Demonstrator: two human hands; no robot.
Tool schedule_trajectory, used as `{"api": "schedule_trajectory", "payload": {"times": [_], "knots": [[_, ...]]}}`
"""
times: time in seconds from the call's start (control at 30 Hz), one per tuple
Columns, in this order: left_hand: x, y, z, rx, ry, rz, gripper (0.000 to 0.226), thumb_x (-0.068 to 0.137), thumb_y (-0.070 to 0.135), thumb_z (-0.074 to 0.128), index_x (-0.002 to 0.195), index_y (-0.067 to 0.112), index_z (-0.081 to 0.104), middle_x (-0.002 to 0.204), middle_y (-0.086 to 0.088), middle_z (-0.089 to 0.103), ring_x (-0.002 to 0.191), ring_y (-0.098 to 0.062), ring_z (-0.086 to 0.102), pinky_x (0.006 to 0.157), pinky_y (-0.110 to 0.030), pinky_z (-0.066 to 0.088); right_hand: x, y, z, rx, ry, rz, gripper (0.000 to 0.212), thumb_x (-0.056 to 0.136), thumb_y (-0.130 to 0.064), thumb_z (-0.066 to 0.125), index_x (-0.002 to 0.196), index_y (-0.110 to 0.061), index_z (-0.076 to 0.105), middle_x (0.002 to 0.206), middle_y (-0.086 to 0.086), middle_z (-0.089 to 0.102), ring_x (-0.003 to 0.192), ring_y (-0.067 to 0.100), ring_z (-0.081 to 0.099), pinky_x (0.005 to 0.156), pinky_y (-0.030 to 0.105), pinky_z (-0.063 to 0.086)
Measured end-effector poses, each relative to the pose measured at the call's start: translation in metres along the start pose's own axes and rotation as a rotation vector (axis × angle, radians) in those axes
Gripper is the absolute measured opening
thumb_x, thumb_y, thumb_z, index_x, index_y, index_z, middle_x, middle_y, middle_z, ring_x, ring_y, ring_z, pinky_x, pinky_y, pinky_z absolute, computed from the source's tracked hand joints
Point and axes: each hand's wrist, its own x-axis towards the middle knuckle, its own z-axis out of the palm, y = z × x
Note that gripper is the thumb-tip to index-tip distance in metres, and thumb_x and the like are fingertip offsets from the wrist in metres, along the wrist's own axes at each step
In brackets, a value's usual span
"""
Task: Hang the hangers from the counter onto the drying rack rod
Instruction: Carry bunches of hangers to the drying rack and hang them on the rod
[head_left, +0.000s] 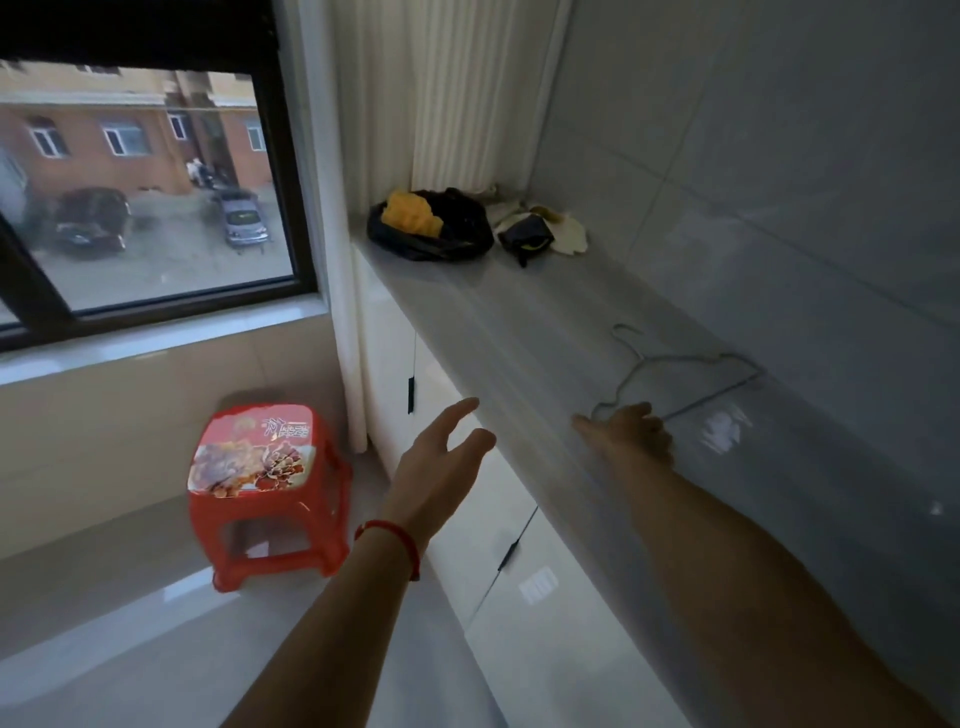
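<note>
Your counter (519, 332) is a pale grey top running along the tiled wall above white cabinet doors. Take the black plastic bag (431, 228) with yellow cloth showing in it as your landmark, sitting at the far end by the window corner: just right of it lies a small heap of pale cloth and a dark item (537, 228), and well nearer you than the bag, close to the wall, a thin wire hanger (691, 376) lies flat on the top. On the floor (130, 649), below and left of the bag, stands a red plastic stool (265, 488).

Thin metal wire hanger (680, 374) on smooth, glossy counter (519, 332); shiny red plastic stool (260, 467).
</note>
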Motion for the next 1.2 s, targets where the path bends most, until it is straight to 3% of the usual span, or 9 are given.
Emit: {"api": "schedule_trajectory", "payload": {"times": [0.17, 0.33, 0.47, 0.57, 0.73, 0.83, 0.93, 1.03, 1.2], "knots": [[0.001, -0.008, -0.001, 0.006, 0.020, -0.029, 0.070, 0.078, 0.051, 0.056, 0.146, 0.048, 0.044, 0.157, 0.003, 0.042, 0.143, -0.016, 0.039, 0.116, -0.048, 0.037, 0.024, -0.024, 0.004, -0.023, -0.043, 0.088, 0.086, 0.082, -0.044, 0.076, 0.142, 0.000, 0.036, 0.143, 0.022, 0.044, 0.128, 0.039, 0.045, 0.102, 0.052, 0.042], [-0.009, -0.020, -0.001, 0.020, 0.002, -0.066, 0.065, 0.084, 0.050, 0.059, 0.146, 0.051, 0.041, 0.157, 0.000, 0.043, 0.136, -0.019, 0.046, 0.104, -0.040, 0.047, 0.033, -0.014, 0.008, -0.100, -0.247, 0.022, 0.089, 0.064, -0.059, 0.064, 0.136, -0.008, 0.057, 0.136, 0.019, 0.055, 0.116, 0.038, 0.059, 0.096, 0.046, 0.053], [-0.025, -0.019, 0.005, 0.014, -0.008, -0.064, 0.064, 0.082, 0.048, 0.059, 0.145, 0.047, 0.046, 0.150, -0.001, 0.051, 0.131, -0.016, 0.050, 0.110, -0.043, 0.044, -0.005, -0.005, 0.004, 0.197, -0.294, 0.135, 0.142, 0.068, -0.061, 0.077, 0.155, 0.007, -0.012, 0.163, 0.030, 0.011, 0.147, 0.046, 0.025, 0.116, 0.055, 0.035], [-0.048, -0.021, 0.006, 0.009, -0.020, -0.082, 0.070, 0.074, 0.052, 0.056, 0.143, 0.042, 0.049, 0.142, -0.001, 0.058, 0.126, -0.018, 0.056, 0.109, -0.045, 0.047, -0.067, 0.007, -0.006, 0.671, -0.306, 0.123, 0.159, 0.053, -0.049, 0.086, 0.152, 0.002, -0.027, 0.160, 0.027, 0.022, 0.147, 0.041, 0.027, 0.117, 0.050, 0.031], [-0.089, -0.028, 0.002, -0.127, -0.014, -0.113, 0.043, 0.097, 0.031, 0.062, 0.139, 0.026, 0.056, 0.128, -0.003, 0.064, 0.110, -0.015, 0.061, 0.100, -0.042, 0.053, -0.189, 0.044, -0.014, 0.887, -0.273, -0.140, 0.111, 0.078, -0.020, 0.084, 0.157, -0.011, 0.007, 0.140, 0.010, 0.047, 0.117, 0.022, 0.053, 0.102, 0.037, 0.049], [-0.113, -0.026, -0.003, -0.246, 0.061, -0.127, 0.024, 0.099, 0.032, 0.056, 0.116, 0.019, 0.068, 0.118, -0.012, 0.068, 0.102, -0.021, 0.065, 0.094, -0.046, 0.056, -0.253, 0.069, -0.023, 0.856, -0.372, -0.331, 0.108, 0.078, -0.017, 0.086, 0.157, -0.025, 0.013, 0.127, 0.000, 0.050, 0.114, 0.015, 0.056, 0.087, 0.025, 0.050], [-0.139, -0.030, -0.008, -0.368, 0.028, -0.171, 0.033, 0.098, 0.042, 0.052, 0.111, 0.017, 0.069, 0.115, -0.007, 0.071, 0.105, -0.025, 0.067, 0.091, -0.045, 0.058, -0.303, 0.087, -0.029, 0.792, -0.462, -0.467, 0.105, 0.078, -0.018, 0.086, 0.158, -0.030, 0.019, 0.117, -0.002, 0.058, 0.107, 0.014, 0.063, 0.072, 0.017, 0.055], [-0.167, -0.035, -0.016, -0.533, -0.067, -0.254, 0.041, 0.095, 0.046, 0.057, 0.118, 0.015, 0.070, 0.114, -0.006, 0.075, 0.104, -0.026, 0.071, 0.094, -0.050, 0.057, -0.341, 0.100, -0.037, 0.753, -0.577, -0.573, 0.098, 0.079, -0.019, 0.084, 0.157, -0.029, 0.024, 0.121, -0.006, 0.065, 0.111, 0.013, 0.068, 0.086, 0.023, 0.057], [-0.238, -0.054, -0.037, -0.590, -0.147, -0.182, 0.032, 0.098, 0.033, 0.059, 0.109, 0.005, 0.069, 0.096, -0.014, 0.072, 0.086, -0.031, 0.063, 0.072, -0.041, 0.053, -0.393, 0.132, -0.052, 0.568, -0.747, -0.831, 0.091, 0.085, -0.010, 0.079, 0.153, -0.033, 0.024, 0.119, -0.013, 0.064, 0.102, -0.005, 0.067, 0.080, 0.015, 0.054]]}}
